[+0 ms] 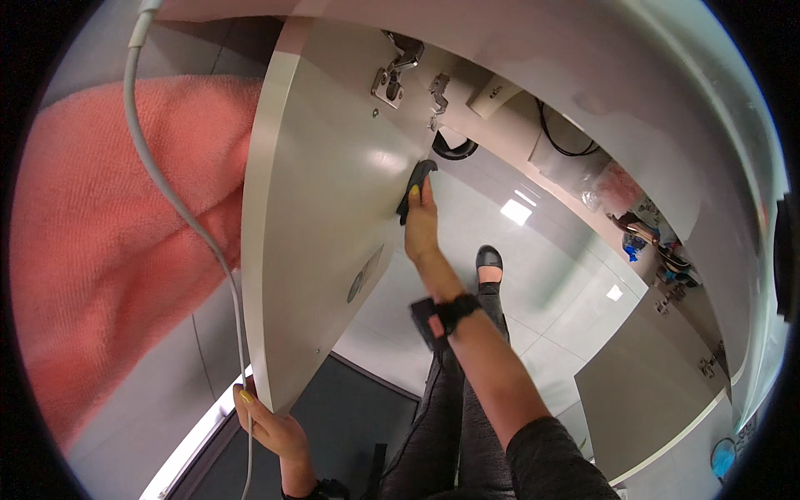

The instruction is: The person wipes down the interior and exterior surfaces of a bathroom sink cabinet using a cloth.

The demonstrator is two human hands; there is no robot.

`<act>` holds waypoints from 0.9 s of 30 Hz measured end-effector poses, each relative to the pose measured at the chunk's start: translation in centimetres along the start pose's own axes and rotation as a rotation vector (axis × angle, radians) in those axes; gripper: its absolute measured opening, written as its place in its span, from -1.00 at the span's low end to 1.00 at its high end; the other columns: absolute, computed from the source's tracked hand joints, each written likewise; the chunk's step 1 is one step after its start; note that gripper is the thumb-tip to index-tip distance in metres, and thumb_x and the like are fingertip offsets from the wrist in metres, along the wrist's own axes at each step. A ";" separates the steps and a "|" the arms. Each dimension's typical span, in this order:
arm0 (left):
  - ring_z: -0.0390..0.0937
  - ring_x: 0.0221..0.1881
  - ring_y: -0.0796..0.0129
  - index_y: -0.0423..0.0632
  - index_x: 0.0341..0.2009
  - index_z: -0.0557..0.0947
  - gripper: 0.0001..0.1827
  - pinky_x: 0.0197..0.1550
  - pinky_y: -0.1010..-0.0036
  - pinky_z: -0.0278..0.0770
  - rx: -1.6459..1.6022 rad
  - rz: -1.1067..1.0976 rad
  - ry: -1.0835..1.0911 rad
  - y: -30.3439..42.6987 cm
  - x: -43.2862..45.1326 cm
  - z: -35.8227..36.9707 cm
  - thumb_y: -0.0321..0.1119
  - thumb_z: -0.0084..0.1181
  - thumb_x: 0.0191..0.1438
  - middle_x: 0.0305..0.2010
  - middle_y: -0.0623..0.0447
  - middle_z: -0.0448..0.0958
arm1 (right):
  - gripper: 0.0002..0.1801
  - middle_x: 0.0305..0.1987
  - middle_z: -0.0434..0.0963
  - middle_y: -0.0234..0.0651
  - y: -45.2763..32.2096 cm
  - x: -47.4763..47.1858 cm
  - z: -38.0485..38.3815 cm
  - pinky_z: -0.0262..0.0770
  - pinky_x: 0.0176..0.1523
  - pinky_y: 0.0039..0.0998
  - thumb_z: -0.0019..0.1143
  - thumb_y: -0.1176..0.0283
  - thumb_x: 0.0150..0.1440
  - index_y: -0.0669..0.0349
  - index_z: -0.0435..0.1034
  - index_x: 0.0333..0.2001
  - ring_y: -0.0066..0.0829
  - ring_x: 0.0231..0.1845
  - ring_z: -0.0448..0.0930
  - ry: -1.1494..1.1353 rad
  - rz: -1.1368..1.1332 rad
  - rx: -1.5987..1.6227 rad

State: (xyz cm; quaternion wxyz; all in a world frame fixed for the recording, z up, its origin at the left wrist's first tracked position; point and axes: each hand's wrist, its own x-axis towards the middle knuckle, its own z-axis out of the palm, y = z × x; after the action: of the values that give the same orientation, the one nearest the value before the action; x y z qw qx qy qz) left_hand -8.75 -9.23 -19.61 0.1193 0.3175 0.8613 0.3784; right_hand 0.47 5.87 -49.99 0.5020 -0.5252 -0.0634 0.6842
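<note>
An open white cabinet door (325, 187) stands before me, its inner face towards me. My right hand (422, 225) presses a dark grey cloth (412, 190) against that face, near the hinge side. At the door's near bottom corner, my left hand (275, 428) grips the edge, with the thumb and fingers on either side. A light grey cable (219, 250) hangs past the left hand's fingers. Metal hinges (390, 87) join the door to the cabinet at the top. A round sticker (357, 286) is on the lower part of the door face.
A pink towel (137, 237) hangs left of the door. Inside the cabinet (565, 194) lie a black cord (562, 140), plastic bags (615, 187) and other small items. A second open door (650, 375) juts out at right. My shoe (489, 257) rests on the tiled floor (550, 287), near a dark mat (350, 400).
</note>
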 end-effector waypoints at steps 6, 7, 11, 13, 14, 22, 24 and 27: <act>0.29 -0.39 0.47 -0.24 -0.36 0.34 -0.61 -0.31 0.56 0.28 0.019 0.022 0.029 0.0 0.4 0.2 -0.15 -0.35 0.28 -0.42 0.00 0.38 | -0.58 0.00 0.40 -0.41 1.8 10.8 -2.7 0.32 0.04 -0.45 -0.26 0.53 0.23 0.10 0.15 0.18 -0.47 -0.04 0.41 0.089 0.173 0.286; 0.29 -0.39 0.47 -0.24 -0.36 0.33 -0.61 -0.31 0.56 0.28 0.035 0.019 0.011 -0.4 0.6 -0.2 -0.15 -0.35 0.28 -0.42 0.00 0.38 | -0.61 -0.01 0.42 -0.40 1.1 10.8 -2.2 0.34 0.03 -0.45 -0.25 0.54 0.22 0.13 0.20 0.14 -0.46 -0.05 0.42 0.032 0.166 0.289; 0.29 -0.40 0.48 -0.24 -0.37 0.32 -0.62 -0.32 0.58 0.28 0.003 0.035 0.029 0.0 0.4 0.4 -0.16 -0.35 0.28 -0.42 0.00 0.37 | -0.56 -0.02 0.44 -0.43 -1.6 11.4 -1.0 0.34 0.03 -0.53 -0.24 0.60 0.21 0.14 0.21 0.17 -0.52 -0.09 0.44 0.109 0.001 0.190; 0.29 -0.40 0.49 -0.23 -0.38 0.31 -0.63 -0.34 0.59 0.27 -0.013 0.023 0.035 0.8 0.3 1.2 -0.16 -0.34 0.28 -0.42 0.01 0.37 | -0.57 0.10 0.38 -0.39 -3.0 12.0 -1.7 0.24 0.07 -0.62 -0.27 0.57 0.23 0.22 0.18 0.20 -0.56 0.00 0.38 0.101 -0.024 0.243; 0.29 -0.40 0.49 -0.23 -0.38 0.31 -0.63 -0.34 0.59 0.27 -0.019 0.028 0.037 0.4 0.6 1.3 -0.16 -0.34 0.28 -0.42 0.01 0.37 | -0.56 0.11 0.38 -0.37 -3.4 12.3 -1.7 0.21 0.08 -0.63 -0.25 0.55 0.23 0.18 0.16 0.21 -0.56 0.00 0.37 0.082 -0.098 0.151; 0.24 -0.42 0.51 -0.20 -0.42 0.27 -0.65 -0.32 0.61 0.25 -0.013 0.030 0.004 0.1 0.7 0.8 -0.18 -0.33 0.28 -0.47 0.06 0.30 | -0.51 0.19 0.32 -0.23 3.7 3.4 -3.2 0.17 0.14 -0.56 -0.25 0.48 0.25 0.16 0.05 0.27 -0.46 0.06 0.33 0.000 -0.027 -0.252; 0.22 -0.41 0.51 -0.20 -0.43 0.26 -0.65 -0.30 0.61 0.25 -0.006 0.038 -0.017 -0.1 0.9 0.6 -0.18 -0.32 0.29 -0.48 0.08 0.27 | -0.50 0.21 0.30 -0.27 6.5 -0.3 -3.6 0.18 0.13 -0.56 -0.26 0.50 0.25 0.15 0.03 0.29 -0.48 0.08 0.32 0.033 0.053 -0.290; 0.18 -0.40 0.51 -0.19 -0.44 0.25 -0.65 -0.26 0.61 0.23 0.008 0.072 -0.046 -0.6 1.3 -0.1 -0.20 -0.32 0.29 -0.50 0.10 0.21 | -0.49 0.20 0.29 -0.33 6.6 -6.1 -1.8 0.21 0.12 -0.58 -0.27 0.51 0.26 0.14 0.00 0.30 -0.54 0.05 0.33 0.024 0.169 -0.046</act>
State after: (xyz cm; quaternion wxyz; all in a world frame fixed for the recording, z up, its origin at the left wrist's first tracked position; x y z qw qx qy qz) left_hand -10.03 -8.76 -19.97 0.1243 0.3574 0.8479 0.3714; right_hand -2.57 -2.68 -50.81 0.4310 -0.5482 -0.0286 0.7162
